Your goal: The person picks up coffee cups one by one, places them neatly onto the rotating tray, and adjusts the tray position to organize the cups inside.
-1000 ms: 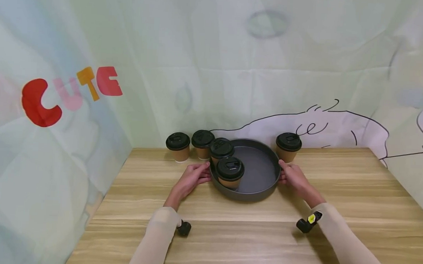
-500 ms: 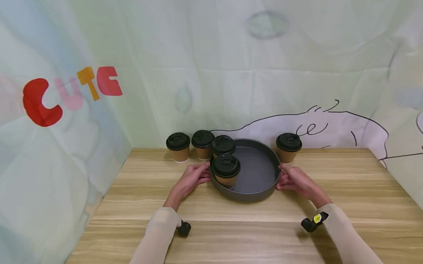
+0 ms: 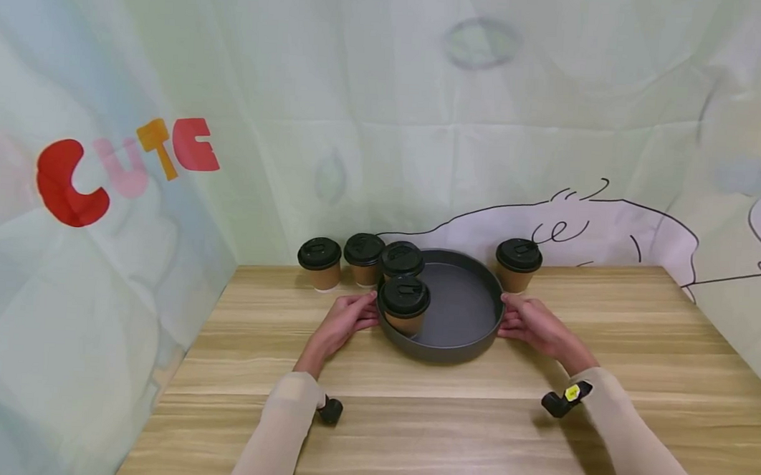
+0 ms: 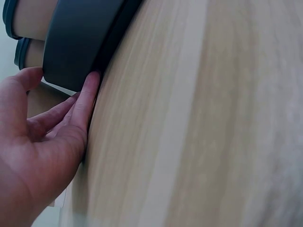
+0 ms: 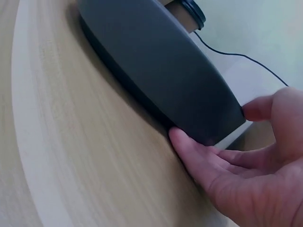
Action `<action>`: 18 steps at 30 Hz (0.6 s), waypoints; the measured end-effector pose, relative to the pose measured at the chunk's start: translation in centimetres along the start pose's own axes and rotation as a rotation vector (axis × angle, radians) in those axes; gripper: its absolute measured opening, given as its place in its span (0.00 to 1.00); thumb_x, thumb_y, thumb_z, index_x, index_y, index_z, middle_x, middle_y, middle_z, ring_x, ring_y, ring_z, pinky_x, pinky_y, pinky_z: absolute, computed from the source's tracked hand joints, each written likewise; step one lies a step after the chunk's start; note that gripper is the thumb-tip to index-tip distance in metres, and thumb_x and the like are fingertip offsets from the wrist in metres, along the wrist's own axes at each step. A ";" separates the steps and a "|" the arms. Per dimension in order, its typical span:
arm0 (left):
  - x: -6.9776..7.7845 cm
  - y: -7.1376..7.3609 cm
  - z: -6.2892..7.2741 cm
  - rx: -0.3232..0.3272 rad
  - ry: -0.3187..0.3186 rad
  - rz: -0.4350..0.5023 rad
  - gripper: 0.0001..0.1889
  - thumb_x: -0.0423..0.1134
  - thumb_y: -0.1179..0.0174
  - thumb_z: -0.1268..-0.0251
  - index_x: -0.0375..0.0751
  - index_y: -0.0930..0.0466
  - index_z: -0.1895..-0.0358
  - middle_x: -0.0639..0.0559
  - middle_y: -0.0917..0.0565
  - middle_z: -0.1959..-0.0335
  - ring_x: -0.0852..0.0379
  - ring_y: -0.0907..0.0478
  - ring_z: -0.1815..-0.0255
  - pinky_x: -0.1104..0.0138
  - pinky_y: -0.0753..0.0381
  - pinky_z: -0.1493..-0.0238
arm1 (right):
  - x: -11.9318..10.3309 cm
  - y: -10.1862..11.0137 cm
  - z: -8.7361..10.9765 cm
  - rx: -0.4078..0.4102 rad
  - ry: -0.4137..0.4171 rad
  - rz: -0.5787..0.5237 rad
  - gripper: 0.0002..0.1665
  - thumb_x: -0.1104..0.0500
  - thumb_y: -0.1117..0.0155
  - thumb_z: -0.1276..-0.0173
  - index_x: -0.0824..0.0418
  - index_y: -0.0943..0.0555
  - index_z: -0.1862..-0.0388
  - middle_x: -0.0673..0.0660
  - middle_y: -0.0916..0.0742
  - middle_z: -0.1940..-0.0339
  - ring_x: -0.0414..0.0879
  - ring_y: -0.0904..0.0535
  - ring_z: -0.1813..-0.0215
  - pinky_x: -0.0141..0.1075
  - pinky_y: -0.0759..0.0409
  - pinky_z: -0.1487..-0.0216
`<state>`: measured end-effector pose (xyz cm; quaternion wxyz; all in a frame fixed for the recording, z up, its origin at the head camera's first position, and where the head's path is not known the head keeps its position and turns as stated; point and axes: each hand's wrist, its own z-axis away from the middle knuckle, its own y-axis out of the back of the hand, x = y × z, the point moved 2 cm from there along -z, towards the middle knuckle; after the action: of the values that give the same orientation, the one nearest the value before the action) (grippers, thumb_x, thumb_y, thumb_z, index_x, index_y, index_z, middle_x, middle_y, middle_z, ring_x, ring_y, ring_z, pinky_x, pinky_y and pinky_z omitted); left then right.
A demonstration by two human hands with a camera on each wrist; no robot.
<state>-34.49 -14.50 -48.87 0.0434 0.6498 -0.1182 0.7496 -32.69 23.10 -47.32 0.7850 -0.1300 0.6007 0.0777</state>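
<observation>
A round dark grey cake pan [image 3: 459, 306] sits on the table between my two hands. Inside it, at the left, a brown paper coffee cup with a black lid [image 3: 406, 305] stands in front of a second lidded cup [image 3: 402, 259]. My left hand [image 3: 344, 320] grips the pan's left side, its thumb at the rim and a fingertip [image 4: 91, 84] low at the base. On the opposite side my right hand [image 3: 536, 326] holds the pan likewise, thumb by the rim, with a lower finger [image 5: 185, 144] at the bottom edge.
Two more lidded coffee cups, one at the far left [image 3: 319, 264] and one beside the pan [image 3: 363, 259], stand at the table's back edge. Another cup [image 3: 518, 266] is behind my right hand. A printed curtain [image 3: 384, 159] closes off the back of the wooden table [image 3: 435, 427].
The front cup in the pan has shifted left and slightly back, toward the pan's left wall. My right hand has moved slightly nearer along the rim. My left hand stays in place.
</observation>
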 end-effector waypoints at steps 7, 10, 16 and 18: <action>0.0 0.0 0.0 -0.009 -0.006 -0.012 0.23 0.41 0.49 0.16 0.18 0.28 0.38 0.40 0.18 0.53 0.56 0.17 0.56 0.64 0.14 0.47 | 0.1 0.4 0.2 -0.025 -0.020 -0.005 0.19 0.54 0.52 0.14 0.69 0.25 0.55 0.55 0.14 0.68 0.46 0.13 0.64 0.42 0.12 0.50; 0.0 0.0 0.0 -0.011 -0.012 -0.014 0.23 0.41 0.50 0.16 0.18 0.28 0.38 0.40 0.18 0.53 0.56 0.17 0.56 0.64 0.14 0.47 | 0.2 0.3 0.1 0.010 0.005 0.013 0.23 0.51 0.51 0.14 0.74 0.27 0.49 0.57 0.12 0.66 0.44 0.13 0.64 0.39 0.12 0.51; 0.0 -0.1 0.0 -0.007 -0.021 -0.003 0.22 0.40 0.50 0.16 0.17 0.28 0.39 0.41 0.18 0.55 0.56 0.17 0.58 0.65 0.14 0.49 | 0.3 0.2 0.0 0.004 0.043 0.004 0.23 0.53 0.53 0.14 0.76 0.27 0.49 0.56 0.12 0.66 0.44 0.14 0.65 0.38 0.12 0.53; 0.0 -0.1 0.0 -0.008 -0.021 0.000 0.22 0.39 0.50 0.16 0.17 0.28 0.39 0.41 0.18 0.55 0.56 0.17 0.58 0.66 0.14 0.49 | 0.4 0.5 0.1 -0.027 0.026 -0.018 0.20 0.55 0.52 0.14 0.72 0.24 0.54 0.56 0.12 0.68 0.45 0.13 0.65 0.40 0.12 0.52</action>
<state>-34.47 -14.44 -48.87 0.0448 0.6573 -0.1219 0.7424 -32.60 23.55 -47.74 0.7761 -0.1471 0.6084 0.0772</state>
